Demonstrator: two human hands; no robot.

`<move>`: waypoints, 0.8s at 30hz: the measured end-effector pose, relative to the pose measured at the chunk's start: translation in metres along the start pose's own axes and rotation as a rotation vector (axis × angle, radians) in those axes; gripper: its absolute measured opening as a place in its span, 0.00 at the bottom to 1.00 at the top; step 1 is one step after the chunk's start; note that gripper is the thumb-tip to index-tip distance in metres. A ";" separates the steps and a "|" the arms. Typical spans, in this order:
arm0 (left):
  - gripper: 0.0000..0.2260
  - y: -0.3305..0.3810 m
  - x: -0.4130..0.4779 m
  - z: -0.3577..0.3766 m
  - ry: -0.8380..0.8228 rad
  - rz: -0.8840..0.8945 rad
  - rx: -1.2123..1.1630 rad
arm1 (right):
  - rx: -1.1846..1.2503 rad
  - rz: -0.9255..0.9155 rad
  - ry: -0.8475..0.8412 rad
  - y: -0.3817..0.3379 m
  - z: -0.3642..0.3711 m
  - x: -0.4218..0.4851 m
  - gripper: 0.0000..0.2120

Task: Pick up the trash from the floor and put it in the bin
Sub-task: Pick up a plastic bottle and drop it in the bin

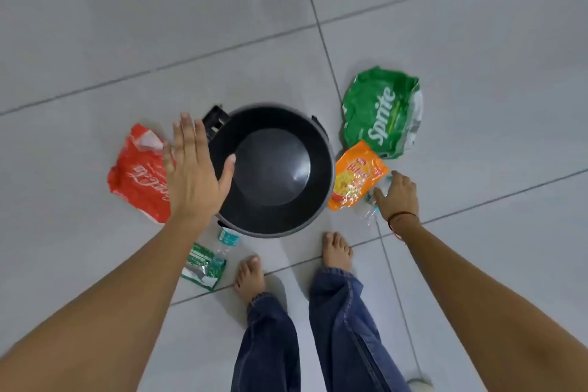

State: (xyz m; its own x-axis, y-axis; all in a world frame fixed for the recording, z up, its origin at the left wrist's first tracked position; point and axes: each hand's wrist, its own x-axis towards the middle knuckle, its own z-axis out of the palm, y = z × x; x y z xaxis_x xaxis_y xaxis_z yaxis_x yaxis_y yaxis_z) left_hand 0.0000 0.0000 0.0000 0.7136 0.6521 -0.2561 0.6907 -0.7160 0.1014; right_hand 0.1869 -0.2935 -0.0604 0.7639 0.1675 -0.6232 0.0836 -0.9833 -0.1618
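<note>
A round black bin stands open and empty on the tiled floor in front of my bare feet. My left hand hovers flat with fingers spread over the bin's left rim, above a crumpled red wrapper. My right hand reaches down at the right of the bin, fingers on a clear plastic bottle that it largely hides; I cannot tell if it grips it. An orange snack packet lies beside that hand, a green Sprite wrapper behind it.
A small green packet and a clear bottle with a teal label lie on the floor at the near left of the bin. A black pedal part sticks out behind the bin. Grey tiles stretch all around.
</note>
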 end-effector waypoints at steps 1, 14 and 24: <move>0.34 -0.001 0.003 0.012 0.011 -0.013 -0.024 | 0.049 0.094 -0.012 0.007 0.017 0.010 0.28; 0.33 0.000 0.005 0.054 0.126 -0.037 -0.039 | 0.511 0.690 0.145 0.008 0.080 0.032 0.29; 0.30 0.004 0.008 0.051 0.094 -0.044 -0.056 | 0.543 -0.448 0.402 -0.156 -0.009 -0.088 0.28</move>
State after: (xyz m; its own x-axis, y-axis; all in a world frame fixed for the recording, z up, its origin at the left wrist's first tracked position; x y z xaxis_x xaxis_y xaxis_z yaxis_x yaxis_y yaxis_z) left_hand 0.0023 -0.0105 -0.0507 0.6883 0.7050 -0.1709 0.7253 -0.6727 0.1462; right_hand 0.1122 -0.1552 0.0269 0.9117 0.3972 -0.1047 0.1932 -0.6397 -0.7440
